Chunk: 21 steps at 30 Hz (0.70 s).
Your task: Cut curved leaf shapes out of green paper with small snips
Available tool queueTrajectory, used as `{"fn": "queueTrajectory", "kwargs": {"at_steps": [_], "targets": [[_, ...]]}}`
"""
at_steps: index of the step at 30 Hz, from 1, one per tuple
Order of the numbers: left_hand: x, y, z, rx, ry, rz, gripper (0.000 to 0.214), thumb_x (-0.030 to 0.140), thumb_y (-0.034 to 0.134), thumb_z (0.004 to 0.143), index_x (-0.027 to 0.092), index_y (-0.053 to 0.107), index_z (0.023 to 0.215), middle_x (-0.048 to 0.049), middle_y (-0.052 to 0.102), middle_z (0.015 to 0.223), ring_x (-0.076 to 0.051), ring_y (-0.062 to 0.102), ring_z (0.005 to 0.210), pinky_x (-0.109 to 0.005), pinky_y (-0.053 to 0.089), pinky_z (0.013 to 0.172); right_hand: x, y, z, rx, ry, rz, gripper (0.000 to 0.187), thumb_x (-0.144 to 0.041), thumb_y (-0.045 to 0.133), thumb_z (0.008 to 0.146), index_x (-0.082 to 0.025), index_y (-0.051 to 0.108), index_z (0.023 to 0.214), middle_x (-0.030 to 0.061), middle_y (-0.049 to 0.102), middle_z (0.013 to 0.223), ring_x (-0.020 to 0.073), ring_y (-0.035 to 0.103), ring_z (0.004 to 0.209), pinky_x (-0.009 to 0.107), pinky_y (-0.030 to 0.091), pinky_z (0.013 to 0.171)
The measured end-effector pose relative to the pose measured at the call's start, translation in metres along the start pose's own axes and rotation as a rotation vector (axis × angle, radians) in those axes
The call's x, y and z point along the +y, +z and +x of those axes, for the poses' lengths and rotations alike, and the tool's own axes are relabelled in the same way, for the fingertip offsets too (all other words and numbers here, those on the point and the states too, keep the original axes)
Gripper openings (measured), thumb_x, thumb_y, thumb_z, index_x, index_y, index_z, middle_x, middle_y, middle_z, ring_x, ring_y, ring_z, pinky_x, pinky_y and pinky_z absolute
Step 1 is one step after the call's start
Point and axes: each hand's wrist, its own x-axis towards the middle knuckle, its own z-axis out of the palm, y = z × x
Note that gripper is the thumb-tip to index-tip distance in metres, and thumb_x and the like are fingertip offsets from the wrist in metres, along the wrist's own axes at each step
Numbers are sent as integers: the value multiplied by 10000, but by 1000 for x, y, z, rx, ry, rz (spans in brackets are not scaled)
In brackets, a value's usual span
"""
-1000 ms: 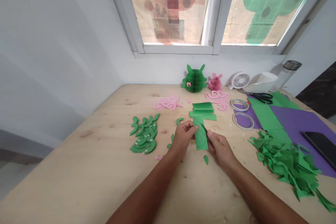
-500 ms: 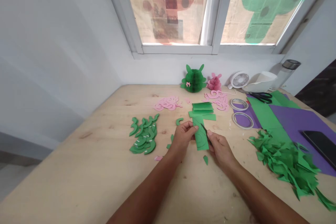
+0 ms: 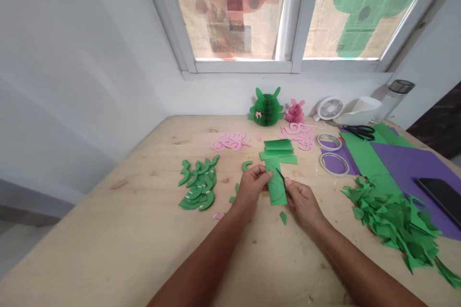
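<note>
So we've got one green paper strip (image 3: 276,193) with curved lines drawn on it, held over the table (image 3: 122,230), well in from the back edge. Our left hand (image 3: 254,184) is pinching it between thumb and fingers, and our right hand (image 3: 304,201) is wrapped round one pair of dark scissors (image 3: 280,176), blades at the strip's right side.

Near the back edge we count two honeycomb paper figures, one green (image 3: 267,111) and one smaller pink (image 3: 295,114), plus one round white fan (image 3: 330,108). In front of those sit two tangles of flat, curly pink cutouts (image 3: 230,141) and one pleated green stack (image 3: 279,147). Towards the left edge there's a pile of green arc shapes (image 3: 201,192), too overlapped for us to count.

Over on the right: two tape rings (image 3: 334,174), one black-handled pair of shears (image 3: 363,132), one phone (image 3: 441,199) on purple paper and a crumpled heap of green scraps (image 3: 399,225). Newsprint (image 3: 230,9) covers the window, but it's too faint for us to read
</note>
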Motion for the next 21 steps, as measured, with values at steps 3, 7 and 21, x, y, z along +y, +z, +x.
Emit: {"fn": "queueTrajectory", "kwargs": {"at_steps": [3,7,21], "targets": [[-1,-1,1,-7,2,4,258,316,736,535,157,541,593,12,604,587,-94,517,508,-229,440,531,2,0,0,-27,24,39,493,-585,467,792,-217,289,518,-71,239,450,84,188,433,248,144,427],[-2,-2,2,-10,17,14,265,325,739,539,154,542,582,19,587,569,-83,494,495,-218,425,518,3,0,-1,-39,34,52,477,-560,471,804,-216,300,522,-78,222,449,81,163,430,254,115,431],[-1,0,0,-26,-16,-72,263,316,759,520,154,577,619,7,597,596,-101,525,539,-237,452,560,4,3,0,-23,67,70,471,-578,487,774,-214,322,523,-73,252,448,84,201,427,244,145,422]]}}
